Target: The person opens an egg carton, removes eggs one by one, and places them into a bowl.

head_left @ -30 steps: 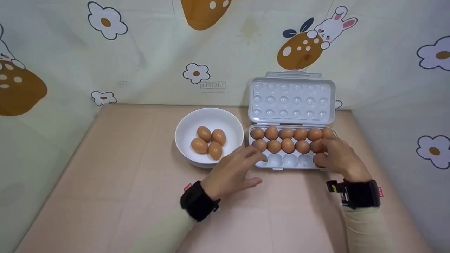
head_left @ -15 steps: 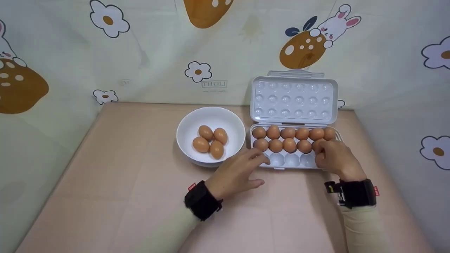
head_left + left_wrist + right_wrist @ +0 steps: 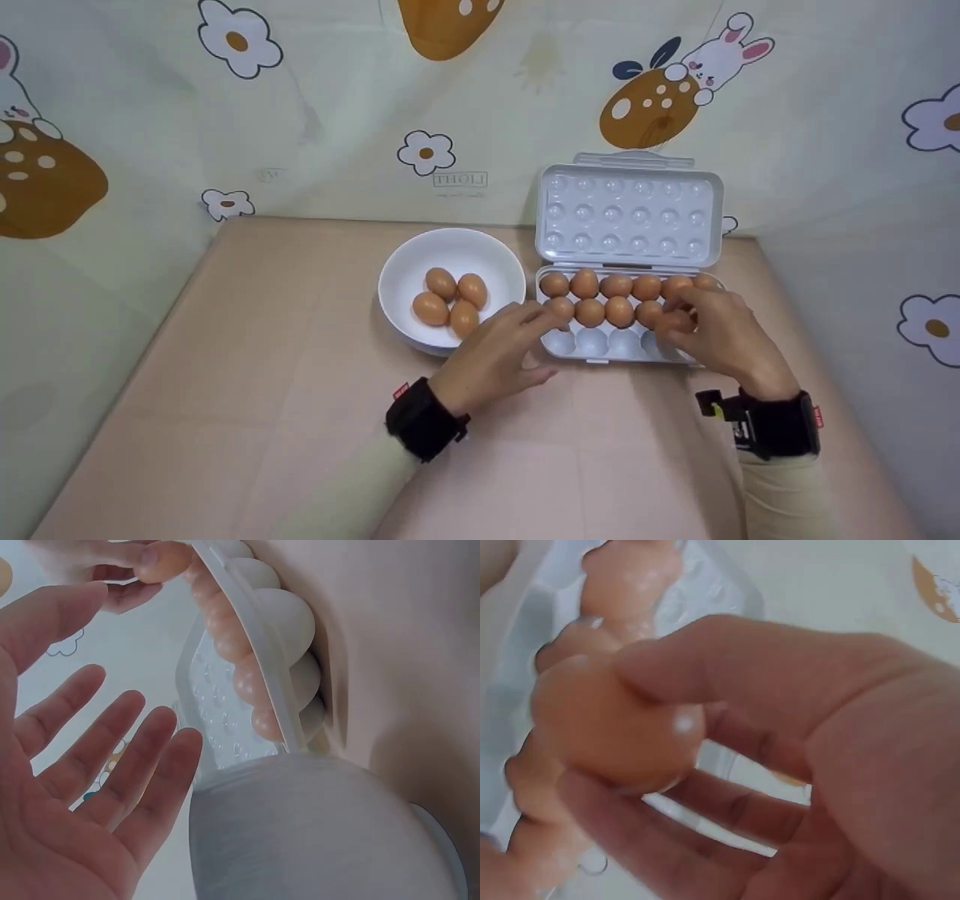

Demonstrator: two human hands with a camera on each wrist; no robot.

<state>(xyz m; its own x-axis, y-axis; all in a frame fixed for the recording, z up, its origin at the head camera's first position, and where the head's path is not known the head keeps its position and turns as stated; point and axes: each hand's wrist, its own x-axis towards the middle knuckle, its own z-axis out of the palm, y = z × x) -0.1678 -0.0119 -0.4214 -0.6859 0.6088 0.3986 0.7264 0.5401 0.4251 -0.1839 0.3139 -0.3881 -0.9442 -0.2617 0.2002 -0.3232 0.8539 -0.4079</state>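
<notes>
My right hand (image 3: 727,334) pinches a brown egg (image 3: 615,727) between thumb and fingers, over the right end of an open plastic egg box (image 3: 628,217). Brown eggs (image 3: 619,311) fill the visible back and middle rows of the box, while bare pockets (image 3: 591,343) show along its front row. The left hand (image 3: 495,356), fingers spread and relaxed, hovers between the white bowl (image 3: 397,262) and the box's front left corner; its palm holds nothing in the left wrist view. Several more eggs (image 3: 431,308) lie in the bowl, partly hidden by that hand.
The box's raised lid leans back close to a patterned cloth wall (image 3: 322,135). A beige tabletop (image 3: 225,390) spreads in front and to the left. Similar cloth hangs at both sides.
The right hand has lifted the egg from the right end of the front row, now up at the middle row's level. The left hand has barely moved.
</notes>
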